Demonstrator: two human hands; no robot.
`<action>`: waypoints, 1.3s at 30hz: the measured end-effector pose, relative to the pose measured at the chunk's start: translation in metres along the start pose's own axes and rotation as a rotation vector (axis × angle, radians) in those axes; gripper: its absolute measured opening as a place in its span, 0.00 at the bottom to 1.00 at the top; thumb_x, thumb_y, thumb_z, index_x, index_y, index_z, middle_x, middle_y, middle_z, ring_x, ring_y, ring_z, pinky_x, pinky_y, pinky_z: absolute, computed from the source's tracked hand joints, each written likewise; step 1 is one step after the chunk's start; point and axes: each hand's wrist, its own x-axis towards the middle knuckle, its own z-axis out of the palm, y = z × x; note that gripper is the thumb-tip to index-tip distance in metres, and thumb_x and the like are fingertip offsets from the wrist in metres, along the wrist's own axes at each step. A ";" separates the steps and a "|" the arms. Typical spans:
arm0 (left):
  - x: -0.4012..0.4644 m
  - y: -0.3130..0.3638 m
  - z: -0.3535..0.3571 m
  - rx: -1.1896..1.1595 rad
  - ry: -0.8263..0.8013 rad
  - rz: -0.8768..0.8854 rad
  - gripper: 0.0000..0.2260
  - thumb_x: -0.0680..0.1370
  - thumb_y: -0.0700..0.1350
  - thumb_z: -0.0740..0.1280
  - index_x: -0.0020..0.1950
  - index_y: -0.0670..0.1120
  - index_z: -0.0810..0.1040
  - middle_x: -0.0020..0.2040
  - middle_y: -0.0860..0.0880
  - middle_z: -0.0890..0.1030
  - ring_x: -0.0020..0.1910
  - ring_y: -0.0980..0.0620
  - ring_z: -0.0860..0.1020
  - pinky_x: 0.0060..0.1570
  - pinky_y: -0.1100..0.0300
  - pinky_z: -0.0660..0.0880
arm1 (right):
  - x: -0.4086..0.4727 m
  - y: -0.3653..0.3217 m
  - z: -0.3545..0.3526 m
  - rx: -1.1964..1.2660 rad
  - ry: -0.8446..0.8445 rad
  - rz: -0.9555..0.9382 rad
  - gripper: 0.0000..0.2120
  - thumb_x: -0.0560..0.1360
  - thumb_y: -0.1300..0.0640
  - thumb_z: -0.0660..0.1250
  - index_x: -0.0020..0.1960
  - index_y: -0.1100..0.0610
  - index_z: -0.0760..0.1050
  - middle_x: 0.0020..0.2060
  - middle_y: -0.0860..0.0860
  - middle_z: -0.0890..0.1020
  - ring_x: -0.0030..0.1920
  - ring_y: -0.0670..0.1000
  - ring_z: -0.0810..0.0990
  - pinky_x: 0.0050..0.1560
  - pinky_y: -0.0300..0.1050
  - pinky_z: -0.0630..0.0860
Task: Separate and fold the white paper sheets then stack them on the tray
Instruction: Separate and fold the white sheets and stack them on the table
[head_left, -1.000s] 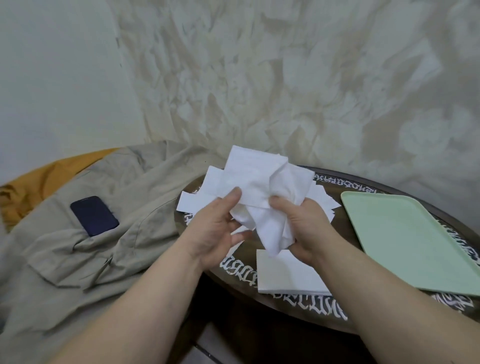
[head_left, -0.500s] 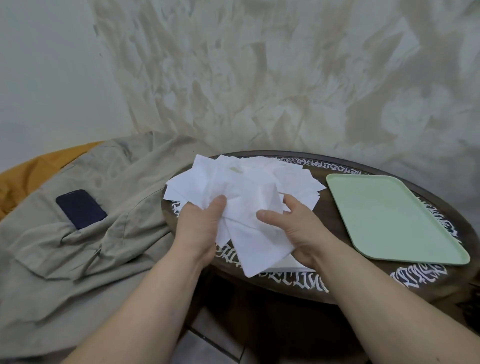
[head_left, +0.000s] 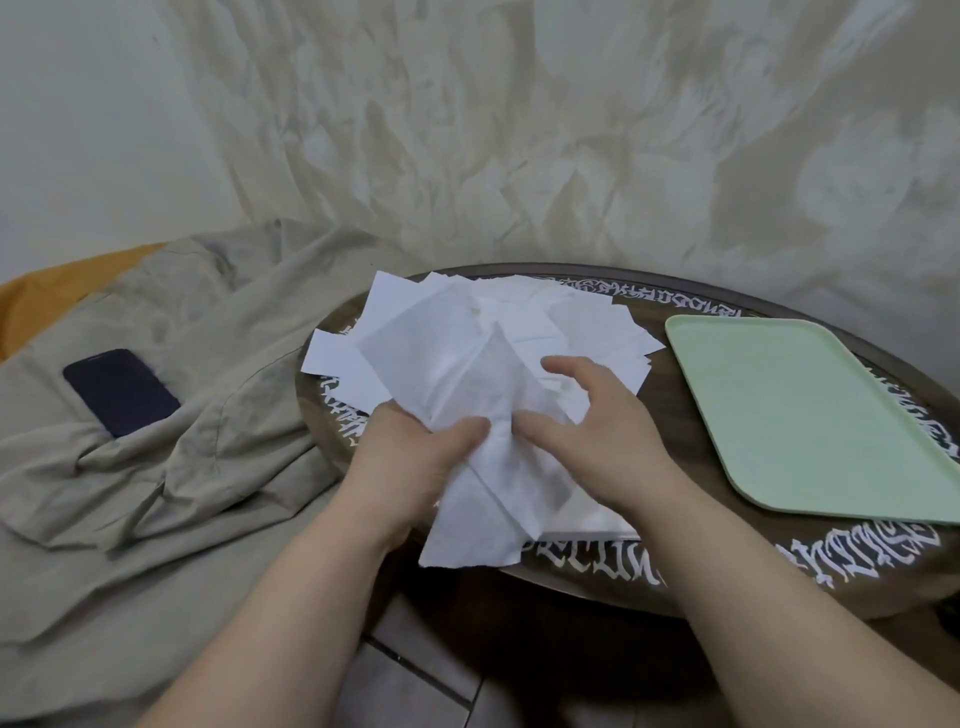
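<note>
left hand (head_left: 415, 457) grips crumpled sheet (head_left: 467, 395), thumb on top | right hand (head_left: 592, 431) fingers spread loose, thumb touching same sheet | sheet over pile (head_left: 587, 327) on counter (head_left: 727, 566) | tray (head_left: 810, 415) at 3 o'clock of pile, apart | phone (head_left: 122, 392) on cloth (head_left: 182, 467) at 9 o'clock

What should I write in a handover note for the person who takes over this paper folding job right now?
Left hand: grips a white sheet at its lower middle, thumb on top.
Right hand: open, fingers spread, resting on the same sheet.
Loose pile of sheets lies on the round table, behind the hands; a small flat stack sits under the right wrist.
Green tray: on the table to the right, nothing on it.
Done: one sheet picked out.
Left: fold it, place it on the tray, repeat for the rest.
</note>
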 end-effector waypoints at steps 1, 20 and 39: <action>0.000 0.001 0.000 0.027 -0.024 0.005 0.08 0.66 0.40 0.75 0.44 0.46 0.82 0.43 0.50 0.87 0.45 0.50 0.85 0.50 0.50 0.81 | 0.001 -0.003 -0.001 0.010 -0.033 -0.045 0.28 0.70 0.48 0.73 0.67 0.43 0.69 0.61 0.35 0.70 0.60 0.37 0.67 0.58 0.35 0.65; 0.000 -0.004 -0.012 0.053 -0.106 -0.028 0.10 0.69 0.35 0.72 0.48 0.44 0.82 0.47 0.46 0.86 0.48 0.46 0.85 0.49 0.49 0.81 | 0.006 -0.003 0.010 0.369 -0.033 -0.192 0.06 0.70 0.64 0.74 0.37 0.56 0.80 0.51 0.41 0.82 0.55 0.42 0.80 0.51 0.43 0.79; 0.001 0.000 -0.013 -0.072 -0.198 -0.222 0.09 0.74 0.29 0.68 0.51 0.39 0.81 0.51 0.39 0.85 0.49 0.42 0.84 0.53 0.46 0.80 | 0.018 0.005 0.007 0.505 0.230 0.046 0.07 0.70 0.62 0.74 0.34 0.58 0.81 0.35 0.58 0.83 0.37 0.52 0.77 0.46 0.59 0.79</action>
